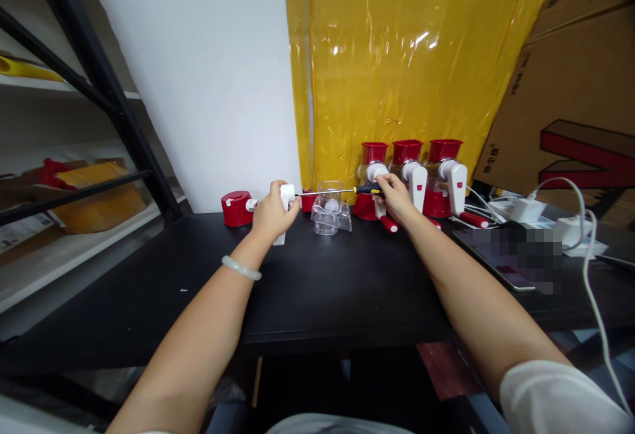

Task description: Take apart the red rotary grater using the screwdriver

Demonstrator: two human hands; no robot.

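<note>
My left hand (274, 210) is closed around a white plastic crank part (287, 193), held just above the black table. In my right hand (395, 197) is a screwdriver (367, 189) with a black and yellow handle, lying level. Its metal shaft points left, and the tip meets or nearly meets the white part. Behind the shaft stands a clear plastic housing (326, 222). Left of my left hand sits a round red base (237, 209), with a small white piece (251, 205) beside it. Another red part (308, 202) is partly hidden behind the clear housing.
Several red and white hand-crank graters (437, 204) stand at the back right. A tablet (496, 259), white chargers (528, 209) and cables lie on the black table (347, 288) at right. Cardboard boxes (570, 90) lean behind; a shelf rack (99, 90) stands left.
</note>
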